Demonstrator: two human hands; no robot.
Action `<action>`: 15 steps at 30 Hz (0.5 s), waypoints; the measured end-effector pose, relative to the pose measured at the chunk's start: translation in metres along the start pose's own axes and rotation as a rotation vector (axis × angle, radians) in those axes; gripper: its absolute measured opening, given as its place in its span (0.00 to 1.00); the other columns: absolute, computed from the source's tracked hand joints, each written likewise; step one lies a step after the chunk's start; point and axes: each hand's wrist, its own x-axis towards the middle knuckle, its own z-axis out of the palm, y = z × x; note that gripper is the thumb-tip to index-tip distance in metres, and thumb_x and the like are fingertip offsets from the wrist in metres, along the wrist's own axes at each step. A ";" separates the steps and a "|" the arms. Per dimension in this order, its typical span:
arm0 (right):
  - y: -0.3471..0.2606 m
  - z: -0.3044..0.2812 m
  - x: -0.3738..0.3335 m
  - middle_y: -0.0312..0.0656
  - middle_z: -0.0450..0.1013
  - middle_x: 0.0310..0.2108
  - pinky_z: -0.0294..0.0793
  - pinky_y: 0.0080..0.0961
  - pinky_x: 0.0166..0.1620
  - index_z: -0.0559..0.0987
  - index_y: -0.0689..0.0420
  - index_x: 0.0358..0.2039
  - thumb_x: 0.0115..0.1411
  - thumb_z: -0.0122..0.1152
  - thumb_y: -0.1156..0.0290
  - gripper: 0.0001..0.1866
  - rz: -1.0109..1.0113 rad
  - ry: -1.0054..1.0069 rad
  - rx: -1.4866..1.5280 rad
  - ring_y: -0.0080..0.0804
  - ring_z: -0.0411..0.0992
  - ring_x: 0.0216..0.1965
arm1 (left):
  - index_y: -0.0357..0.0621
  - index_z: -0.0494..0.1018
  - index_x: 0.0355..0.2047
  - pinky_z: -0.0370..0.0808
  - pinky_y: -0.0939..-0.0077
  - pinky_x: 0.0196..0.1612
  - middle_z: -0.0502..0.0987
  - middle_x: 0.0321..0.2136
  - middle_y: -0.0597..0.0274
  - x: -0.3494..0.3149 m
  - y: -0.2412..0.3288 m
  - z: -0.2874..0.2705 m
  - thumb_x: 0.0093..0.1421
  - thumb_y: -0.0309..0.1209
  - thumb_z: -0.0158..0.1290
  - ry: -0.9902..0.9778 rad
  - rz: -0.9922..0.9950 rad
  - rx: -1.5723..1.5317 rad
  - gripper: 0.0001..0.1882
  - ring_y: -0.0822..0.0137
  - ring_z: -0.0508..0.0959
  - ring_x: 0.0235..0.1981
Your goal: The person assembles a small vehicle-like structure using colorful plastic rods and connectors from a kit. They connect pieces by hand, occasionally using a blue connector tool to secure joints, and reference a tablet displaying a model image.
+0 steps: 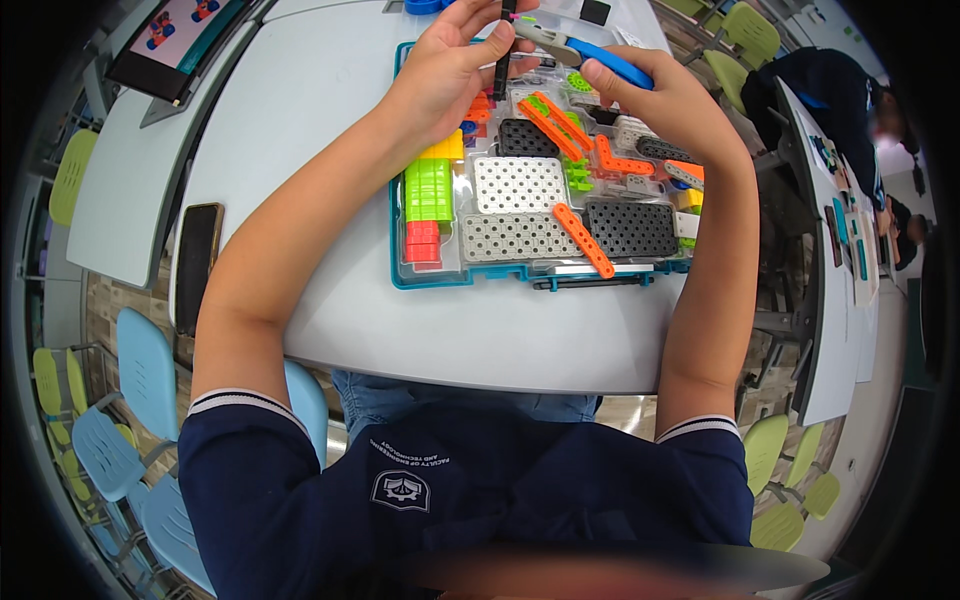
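Over the far part of the table, my left hand (455, 70) grips a slim black building bar (501, 78), held upright. A small pink piece shows at the bar's upper end. My right hand (668, 105) is closed round pliers (612, 62) with blue handles and grey jaws. Their jaw tips reach the bar's upper end; whether they pinch the pink piece is too small to tell. Below both hands sits a teal-edged parts case (397, 262). It holds a white perforated plate (518, 184), grey and black plates, green blocks (428, 190) and an orange strip (583, 241).
A dark phone (197, 262) lies at the table's left edge. Beyond it, a screen (180, 45) stands on another table. Blue chairs (146, 360) are at the left, green ones (767, 450) at the right. Another person (815, 100) bends over a table at the far right.
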 end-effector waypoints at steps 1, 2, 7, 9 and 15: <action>0.000 0.000 0.001 0.36 0.77 0.31 0.73 0.24 0.36 0.82 0.57 0.52 0.63 0.63 0.38 0.34 0.021 0.005 -0.013 0.22 0.73 0.33 | 0.40 0.53 0.71 0.77 0.69 0.57 0.67 0.64 0.56 0.000 0.001 0.000 0.72 0.23 0.46 -0.002 0.001 -0.003 0.29 0.65 0.75 0.55; 0.000 0.001 0.001 0.38 0.77 0.32 0.74 0.24 0.37 0.82 0.57 0.52 0.63 0.64 0.38 0.34 -0.007 0.034 -0.029 0.24 0.74 0.34 | 0.40 0.53 0.71 0.77 0.69 0.58 0.67 0.64 0.56 -0.001 0.001 0.001 0.72 0.23 0.46 -0.003 0.002 -0.007 0.29 0.65 0.75 0.55; 0.006 0.006 0.003 0.43 0.79 0.36 0.78 0.29 0.42 0.81 0.57 0.53 0.62 0.65 0.38 0.34 -0.244 0.268 -0.223 0.33 0.79 0.38 | 0.40 0.55 0.70 0.77 0.66 0.57 0.68 0.64 0.57 -0.001 0.003 -0.001 0.72 0.25 0.48 -0.031 -0.013 -0.053 0.29 0.64 0.76 0.54; 0.009 0.008 0.005 0.44 0.79 0.38 0.79 0.30 0.44 0.81 0.56 0.53 0.61 0.66 0.39 0.34 -0.334 0.365 -0.303 0.36 0.80 0.39 | 0.40 0.55 0.70 0.77 0.66 0.56 0.68 0.63 0.57 -0.001 0.004 -0.002 0.71 0.25 0.49 -0.059 -0.009 -0.090 0.29 0.64 0.76 0.54; 0.003 0.006 0.005 0.42 0.79 0.39 0.80 0.29 0.41 0.82 0.57 0.52 0.59 0.69 0.40 0.33 -0.370 0.462 -0.371 0.35 0.80 0.38 | 0.40 0.56 0.70 0.78 0.67 0.55 0.70 0.61 0.58 -0.001 0.005 -0.002 0.71 0.25 0.50 -0.036 -0.055 -0.089 0.29 0.65 0.76 0.53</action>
